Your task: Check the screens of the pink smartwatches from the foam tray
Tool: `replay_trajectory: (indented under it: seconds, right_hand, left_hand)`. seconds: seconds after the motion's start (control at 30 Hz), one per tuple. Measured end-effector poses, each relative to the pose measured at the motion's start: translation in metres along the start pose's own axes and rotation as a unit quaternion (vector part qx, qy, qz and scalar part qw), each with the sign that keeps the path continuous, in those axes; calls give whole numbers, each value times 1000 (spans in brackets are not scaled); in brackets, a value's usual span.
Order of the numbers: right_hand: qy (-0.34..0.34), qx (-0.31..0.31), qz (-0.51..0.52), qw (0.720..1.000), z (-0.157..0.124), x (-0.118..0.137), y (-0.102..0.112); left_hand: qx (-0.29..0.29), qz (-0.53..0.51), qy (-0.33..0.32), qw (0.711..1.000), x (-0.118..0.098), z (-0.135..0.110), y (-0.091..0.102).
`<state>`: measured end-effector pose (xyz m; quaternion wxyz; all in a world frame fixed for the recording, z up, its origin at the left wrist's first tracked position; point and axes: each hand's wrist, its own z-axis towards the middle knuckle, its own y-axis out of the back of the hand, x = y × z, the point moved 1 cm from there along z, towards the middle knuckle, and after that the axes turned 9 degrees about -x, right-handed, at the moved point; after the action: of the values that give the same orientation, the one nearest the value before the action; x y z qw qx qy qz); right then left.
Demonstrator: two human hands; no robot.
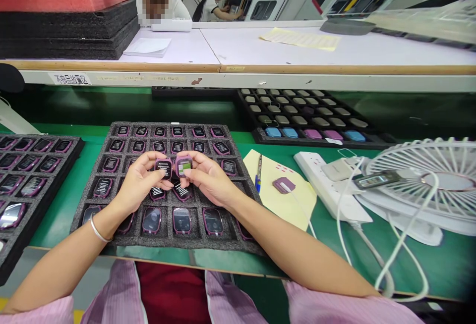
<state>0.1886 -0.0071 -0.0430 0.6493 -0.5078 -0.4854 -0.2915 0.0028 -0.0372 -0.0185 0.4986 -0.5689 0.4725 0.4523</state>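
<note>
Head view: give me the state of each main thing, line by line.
Left hand: gripping a purple watch, screen lit with text.
Right hand: gripping another watch, green and white showing.
Middle tray: back-row watches lit with text.
Pen: lying on yellow paper.
Power strip: some sockets free.
Fan: cannot tell whether running.

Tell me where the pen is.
In the head view, right of centre, the pen lies on the yellow paper, beside the right edge of the foam tray.
</note>
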Motion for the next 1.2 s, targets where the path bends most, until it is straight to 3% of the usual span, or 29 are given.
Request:
replay_trajectory:
  seconds: [0.73, 1.0, 1.2]
  right_hand:
    - [15, 26, -1, 1000, -1, -2, 0]
    - [-21, -4, 13, 1000, -1, -2, -1]
    - [-12, 1, 9, 1000, -2, -1, -2]
  left_hand:
    - [14, -16, -23, 1000, 3, 1, -1]
    - [10, -36, 20, 999, 0, 0, 0]
    - [18, -43, 21, 999, 0, 0, 2]
